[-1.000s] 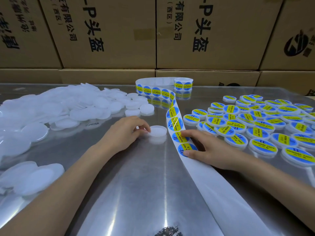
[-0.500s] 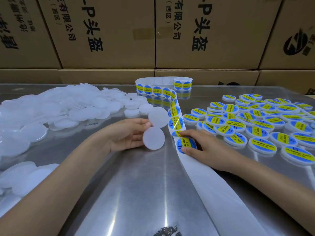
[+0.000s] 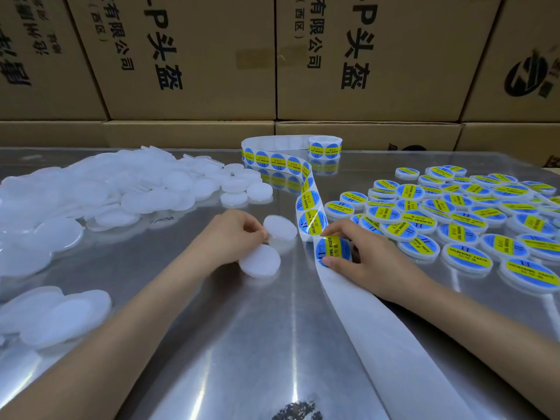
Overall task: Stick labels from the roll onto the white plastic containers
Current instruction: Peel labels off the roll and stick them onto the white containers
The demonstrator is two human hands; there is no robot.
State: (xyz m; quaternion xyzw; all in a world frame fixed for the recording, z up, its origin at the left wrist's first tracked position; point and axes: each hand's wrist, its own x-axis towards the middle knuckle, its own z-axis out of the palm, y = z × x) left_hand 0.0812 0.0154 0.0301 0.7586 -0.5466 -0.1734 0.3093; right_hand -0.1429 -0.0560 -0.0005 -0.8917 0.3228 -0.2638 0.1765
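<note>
1. The left hand (image 3: 233, 237) pinches a plain white container (image 3: 260, 261); a second white disc (image 3: 280, 228) sits just above, and whether the fingers grip it too is unclear.
2. The right hand (image 3: 368, 253) pinches a blue-and-yellow label (image 3: 331, 250) on the backing strip (image 3: 375, 338); fingers hide its right edge.
3. The label roll (image 3: 325, 147) stands far back on the metal table (image 3: 242, 344).
4. Unlabelled containers (image 3: 100, 192) lie heaped left, labelled ones (image 3: 472, 219) right, both cut off at the frame edges.
</note>
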